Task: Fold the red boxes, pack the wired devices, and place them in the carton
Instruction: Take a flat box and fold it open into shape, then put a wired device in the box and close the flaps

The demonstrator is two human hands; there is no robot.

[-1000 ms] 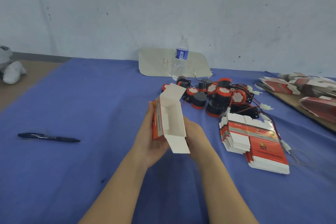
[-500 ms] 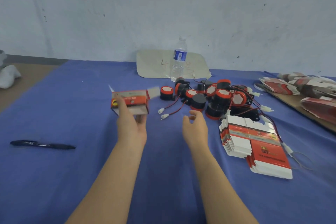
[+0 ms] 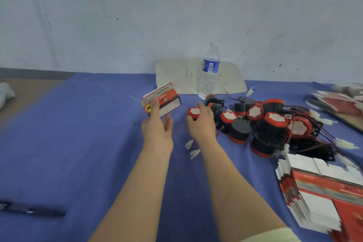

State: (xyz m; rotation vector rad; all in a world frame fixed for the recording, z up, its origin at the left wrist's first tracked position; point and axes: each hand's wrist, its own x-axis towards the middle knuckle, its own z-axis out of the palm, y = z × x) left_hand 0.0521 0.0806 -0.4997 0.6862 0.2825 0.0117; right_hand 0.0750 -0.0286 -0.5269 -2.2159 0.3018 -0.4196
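My left hand (image 3: 157,127) holds a folded red box (image 3: 161,102) above the blue cloth, thumb on its printed face, its open white end facing right. My right hand (image 3: 202,122) curls its fingers round a round red-and-black wired device (image 3: 193,113) at the left end of the device pile (image 3: 271,125). The device's white connectors (image 3: 192,148) lie on the cloth beside my right wrist. A stack of flat unfolded red boxes (image 3: 322,192) sits at the lower right. No carton is in view.
A water bottle (image 3: 209,70) stands on a sheet of paper (image 3: 176,76) against the wall. A dark pen (image 3: 31,210) lies at the lower left. More flat red boxes (image 3: 343,100) lie on a board at the far right. A blue cloth (image 3: 88,143) covers the table.
My left hand took the box alone and carried it left and away, turned on its side. My right hand let go of the box and reached forward onto a device.
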